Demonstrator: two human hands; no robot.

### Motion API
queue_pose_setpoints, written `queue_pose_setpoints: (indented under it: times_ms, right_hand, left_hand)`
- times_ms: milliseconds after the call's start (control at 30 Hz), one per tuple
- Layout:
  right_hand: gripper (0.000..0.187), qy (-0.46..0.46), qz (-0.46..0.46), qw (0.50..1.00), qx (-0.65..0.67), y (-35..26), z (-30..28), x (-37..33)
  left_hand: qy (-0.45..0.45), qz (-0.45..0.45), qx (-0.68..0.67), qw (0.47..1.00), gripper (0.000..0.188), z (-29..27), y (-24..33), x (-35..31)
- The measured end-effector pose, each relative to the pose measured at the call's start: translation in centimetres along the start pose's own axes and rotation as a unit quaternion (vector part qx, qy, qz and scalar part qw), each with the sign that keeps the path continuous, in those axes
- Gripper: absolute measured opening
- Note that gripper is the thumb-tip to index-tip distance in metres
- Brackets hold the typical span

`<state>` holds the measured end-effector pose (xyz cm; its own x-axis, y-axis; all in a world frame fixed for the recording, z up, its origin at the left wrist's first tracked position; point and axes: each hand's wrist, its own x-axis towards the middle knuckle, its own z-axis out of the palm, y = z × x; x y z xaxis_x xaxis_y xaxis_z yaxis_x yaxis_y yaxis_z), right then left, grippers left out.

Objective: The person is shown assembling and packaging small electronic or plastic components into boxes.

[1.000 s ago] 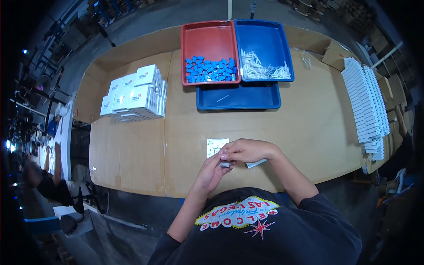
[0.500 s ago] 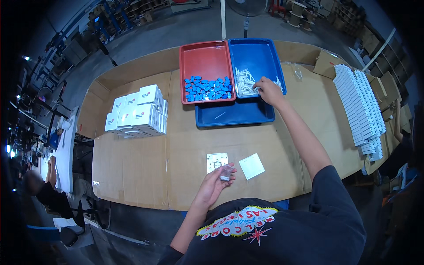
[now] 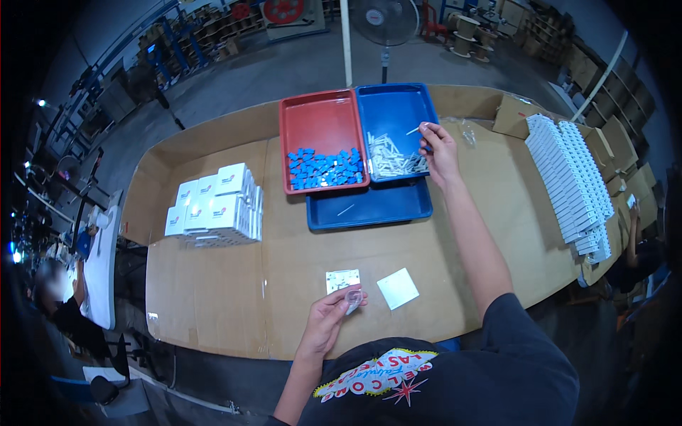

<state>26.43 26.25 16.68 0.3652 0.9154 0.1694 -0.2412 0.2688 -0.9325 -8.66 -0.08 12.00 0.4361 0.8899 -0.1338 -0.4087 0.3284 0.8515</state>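
My left hand (image 3: pixel 327 321) is closed on a small clear plastic bag (image 3: pixel 353 298) near the front of the table. Just beyond it lies a white plate with cut-outs (image 3: pixel 342 277), partly covered by the fingers. A flat white square plate (image 3: pixel 398 289) rests to the right of the bag. My right hand (image 3: pixel 440 153) pinches a thin white stick-like piece (image 3: pixel 413 130) above the right side of the upper blue tray (image 3: pixel 394 106). Loose white sticks (image 3: pixel 387 156) are heaped at that tray's near end.
A red tray (image 3: pixel 320 121) holds small blue parts (image 3: pixel 323 169). Beneath both trays is another blue tray (image 3: pixel 369 216). White boxes (image 3: pixel 213 206) stand stacked at left; rows of white pieces (image 3: pixel 568 184) line the right. Cardboard walls (image 3: pixel 202 128) edge the table. Other people sit nearby.
My right hand has lifted out of the heap of white sticks with one between its fingers. The bag in my left hand has tilted. The whole view has shifted slightly.
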Motion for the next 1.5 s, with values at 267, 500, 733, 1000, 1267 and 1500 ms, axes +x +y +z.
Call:
queue_pose_setpoints:
  times_ms: [267,500,733,1000,1267,1500]
  right_hand:
    - [0.016,-0.034,0.006,0.999,-0.016,-2.1,1.5,-9.7]
    - [0.014,-0.138,0.219,0.964,-0.051,5.0,0.1,-21.6]
    - [0.011,-0.169,0.222,0.958,-0.072,2.9,1.4,-23.0]
    - [0.005,-0.445,0.177,0.875,-0.075,4.2,1.8,-20.7]
    - [0.005,-0.503,0.174,0.83,-0.169,3.0,3.0,-20.4]
    - [0.012,-0.588,0.118,0.768,-0.227,1.3,3.6,-19.3]
  left_hand:
    - [0.07,-0.077,-0.179,0.978,0.047,-2.2,-3.0,3.4]
    - [0.11,-0.136,-0.21,0.962,0.046,-1.3,-3.4,4.6]
    - [0.076,-0.18,-0.206,0.959,0.048,-1.1,-3.9,4.2]
    - [0.061,-0.188,-0.178,0.964,0.039,-0.2,-3.3,3.8]
    - [0.084,-0.177,-0.153,0.969,0.039,-1.1,-3.8,3.5]
    - [0.08,-0.111,-0.139,0.981,0.04,-0.8,-3.5,3.4]
